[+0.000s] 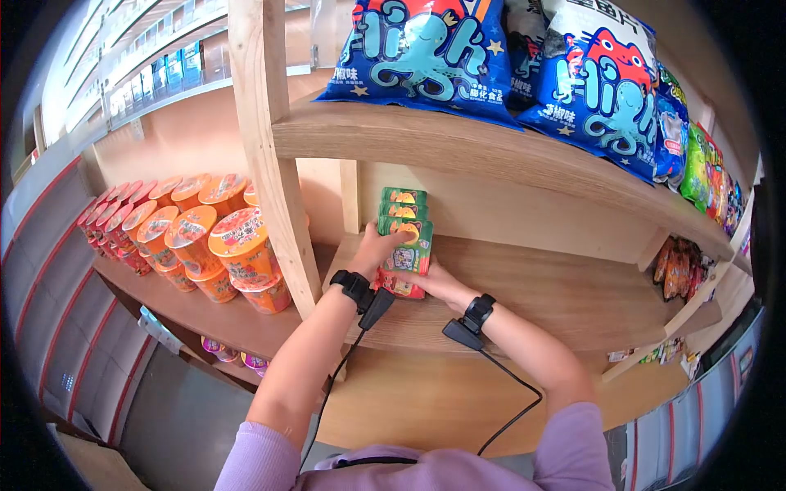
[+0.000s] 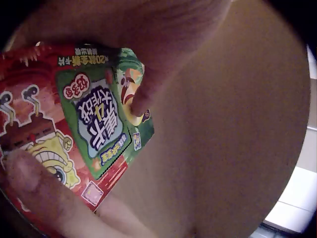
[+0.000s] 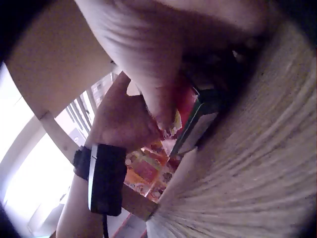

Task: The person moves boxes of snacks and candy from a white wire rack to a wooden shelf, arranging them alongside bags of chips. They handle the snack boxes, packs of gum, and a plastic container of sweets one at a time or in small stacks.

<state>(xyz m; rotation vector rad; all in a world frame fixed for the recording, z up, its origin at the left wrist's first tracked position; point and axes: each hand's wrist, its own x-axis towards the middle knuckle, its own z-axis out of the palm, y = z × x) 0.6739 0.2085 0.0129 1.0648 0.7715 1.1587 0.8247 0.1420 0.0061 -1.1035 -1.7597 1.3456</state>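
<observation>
A green-and-red cartoon-printed box (image 1: pixel 407 255) is gripped by both hands at the front of a short row of matching green boxes (image 1: pixel 403 203) on a wooden shelf. My left hand (image 1: pixel 377 250) holds its left side, with the thumb (image 2: pixel 141 101) across the green upper part of the face. On the right, my right hand (image 1: pixel 442 284) grips the lower edge, its thumb (image 2: pixel 29 173) lying on the red part. Seen from the right wrist, the box's dark green edge (image 3: pixel 198 111) stands close to the wood grain; fingers behind the box are hidden.
Orange noodle cups (image 1: pixel 192 229) are stacked on the shelf to the left, past a wooden post (image 1: pixel 278 164). Blue chip bags (image 1: pixel 426 57) stand on the upper shelf (image 1: pixel 458 135), overhanging the work. Packets (image 1: pixel 684 268) sit at the far right.
</observation>
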